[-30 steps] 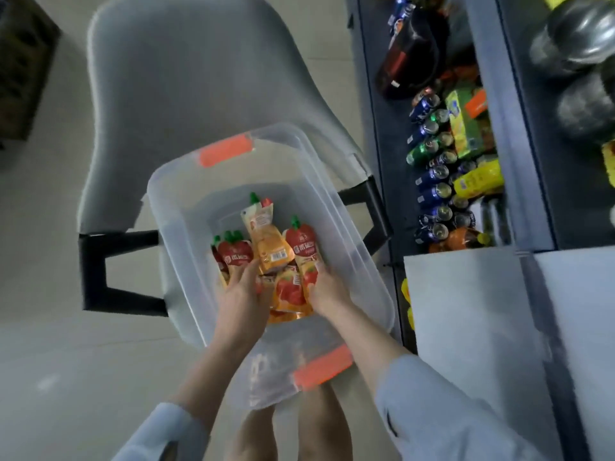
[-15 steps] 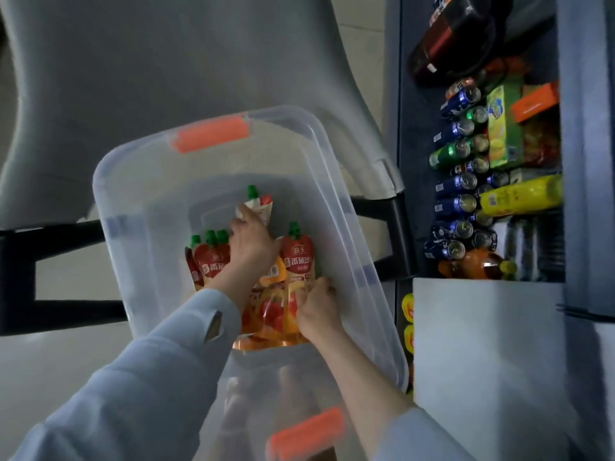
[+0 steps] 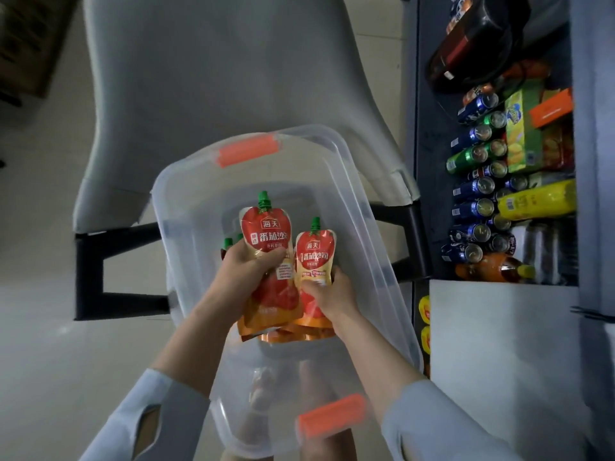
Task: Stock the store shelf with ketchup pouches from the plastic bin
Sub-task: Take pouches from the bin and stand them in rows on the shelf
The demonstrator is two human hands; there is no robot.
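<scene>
A clear plastic bin (image 3: 359, 207) with orange handles rests on a grey chair below me. My left hand (image 3: 248, 271) grips a ketchup pouch (image 3: 266, 227), red with a green cap, lifted upright above the bin. My right hand (image 3: 327, 294) holds a second ketchup pouch (image 3: 315, 252) beside it, also upright. More pouches (image 3: 229, 247) lie under my hands in the bin, mostly hidden. The store shelf (image 3: 429, 78) stands at the right.
The grey chair (image 3: 216, 78) with black arms (image 3: 88, 277) carries the bin. The shelf tier holds drink cans (image 3: 472, 211), a yellow bottle (image 3: 535, 201), green boxes (image 3: 520, 134) and a dark bottle (image 3: 476, 44). A white panel (image 3: 499, 361) lies below it.
Both hands have closed on pouches and raised them out of the pile. The left hand's pouch now stands upright above the bin. The view has moved closer.
</scene>
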